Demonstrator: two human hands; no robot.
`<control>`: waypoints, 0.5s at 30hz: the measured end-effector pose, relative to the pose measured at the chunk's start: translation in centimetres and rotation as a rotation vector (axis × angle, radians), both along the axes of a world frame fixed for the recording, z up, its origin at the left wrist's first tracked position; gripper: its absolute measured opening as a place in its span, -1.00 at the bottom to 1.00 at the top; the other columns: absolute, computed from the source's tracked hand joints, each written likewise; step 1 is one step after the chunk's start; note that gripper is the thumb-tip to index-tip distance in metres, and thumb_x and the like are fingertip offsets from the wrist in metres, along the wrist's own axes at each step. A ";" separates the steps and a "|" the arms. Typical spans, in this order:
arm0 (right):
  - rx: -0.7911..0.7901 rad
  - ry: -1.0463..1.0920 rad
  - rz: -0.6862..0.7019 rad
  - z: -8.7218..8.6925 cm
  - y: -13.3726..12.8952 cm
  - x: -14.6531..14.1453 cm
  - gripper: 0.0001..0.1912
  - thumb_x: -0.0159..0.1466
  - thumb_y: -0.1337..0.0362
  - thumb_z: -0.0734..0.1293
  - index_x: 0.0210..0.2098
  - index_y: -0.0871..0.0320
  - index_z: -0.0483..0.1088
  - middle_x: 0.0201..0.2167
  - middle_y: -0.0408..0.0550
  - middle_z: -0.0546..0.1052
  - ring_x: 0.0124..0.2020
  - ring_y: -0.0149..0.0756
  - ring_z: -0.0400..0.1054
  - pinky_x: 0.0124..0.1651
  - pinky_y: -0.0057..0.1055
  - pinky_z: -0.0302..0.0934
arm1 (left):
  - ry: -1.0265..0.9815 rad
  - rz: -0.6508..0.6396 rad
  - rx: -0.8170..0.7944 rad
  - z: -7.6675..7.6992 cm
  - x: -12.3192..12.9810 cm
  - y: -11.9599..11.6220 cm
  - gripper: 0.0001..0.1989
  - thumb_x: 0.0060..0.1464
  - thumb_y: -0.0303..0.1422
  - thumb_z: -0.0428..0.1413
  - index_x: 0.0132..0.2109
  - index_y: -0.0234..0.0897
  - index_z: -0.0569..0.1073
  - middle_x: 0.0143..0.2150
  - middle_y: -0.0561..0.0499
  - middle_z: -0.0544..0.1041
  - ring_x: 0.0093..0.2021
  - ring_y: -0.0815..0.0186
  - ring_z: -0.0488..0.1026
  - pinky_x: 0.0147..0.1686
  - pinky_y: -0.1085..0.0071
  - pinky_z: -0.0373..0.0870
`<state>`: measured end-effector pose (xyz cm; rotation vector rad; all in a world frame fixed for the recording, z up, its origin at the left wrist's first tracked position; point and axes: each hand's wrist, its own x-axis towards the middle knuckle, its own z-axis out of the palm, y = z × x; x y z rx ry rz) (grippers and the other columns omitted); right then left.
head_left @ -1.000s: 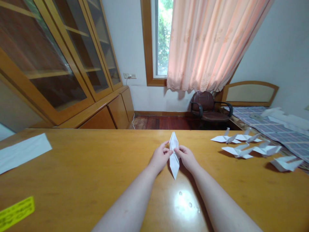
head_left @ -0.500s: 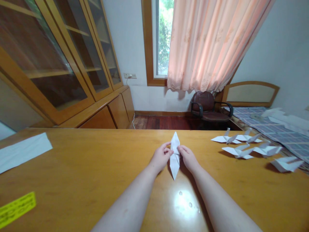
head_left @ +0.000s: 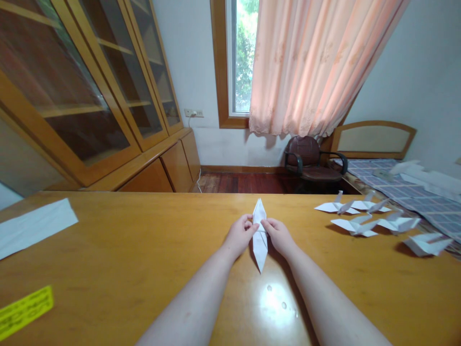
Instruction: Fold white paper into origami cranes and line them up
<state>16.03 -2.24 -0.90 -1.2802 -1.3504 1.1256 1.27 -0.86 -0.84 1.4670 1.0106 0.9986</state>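
A long, diamond-shaped piece of folded white paper [head_left: 260, 244] is held just over the middle of the table, one point away from me and one toward me. My left hand [head_left: 240, 235] pinches its left edge, the thumb lying on the upper face. From the other side, my right hand [head_left: 279, 234] grips the right edge, its thumb close to the left thumb near the paper's middle. The far tip shows two layers slightly apart. Fingers underneath the paper are hidden.
Several folded white paper cranes [head_left: 356, 225] stand at the table's right. A white paper strip [head_left: 39, 226] and a yellow label [head_left: 27, 312] with dark writing lie on the left. Beyond the wooden table [head_left: 144, 269] are a brown chair [head_left: 306, 158] and a glass-fronted cabinet [head_left: 104, 163].
The folded paper has shifted slightly toward me, and its far tip now shows split layers. My right thumb has moved left, farther onto the paper.
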 end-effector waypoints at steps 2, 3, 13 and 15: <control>0.006 -0.017 0.004 0.2 -0.1 -0.1 -0.59 0.09 -0.06 0.24 -0.59 0.18 0.30 -0.68 -0.21 0.24 -0.60 -0.42 0.09 -0.52 -0.47 -0.03 | 0.010 -0.006 0.007 -0.2 0.0 0.1 -0.75 0.01 -0.24 0.07 -0.21 -0.32 0.35 -0.54 0.12 0.36 -0.52 0.42 0.32 -0.49 0.52 0.21; 0.008 -0.014 0.005 0.3 -0.2 -0.1 -0.58 0.09 -0.07 0.24 -0.60 0.18 0.29 -0.68 -0.21 0.23 -0.60 -0.42 0.08 -0.53 -0.48 -0.04 | 0.014 -0.008 0.007 -0.2 -0.1 0.1 -0.75 0.02 -0.23 0.07 -0.23 -0.32 0.35 -0.55 0.12 0.36 -0.52 0.42 0.32 -0.50 0.52 0.21; -0.022 0.068 0.018 0.2 -0.2 -0.2 -0.54 0.04 -0.13 0.26 -0.58 0.18 0.27 -0.68 -0.22 0.23 -0.59 -0.44 0.08 -0.53 -0.49 -0.02 | -0.031 -0.054 -0.017 0.1 0.1 -0.1 -0.77 0.01 -0.22 0.06 -0.31 -0.33 0.34 -0.53 0.10 0.36 -0.53 0.44 0.30 -0.52 0.54 0.19; -0.023 0.069 0.028 0.0 -0.2 -0.2 -0.55 0.04 -0.12 0.26 -0.55 0.20 0.30 -0.67 -0.22 0.24 -0.58 -0.44 0.07 -0.51 -0.49 -0.03 | -0.021 -0.055 -0.006 0.2 0.1 -0.1 -0.77 0.00 -0.22 0.07 -0.33 -0.33 0.33 -0.54 0.12 0.34 -0.54 0.45 0.28 -0.53 0.55 0.17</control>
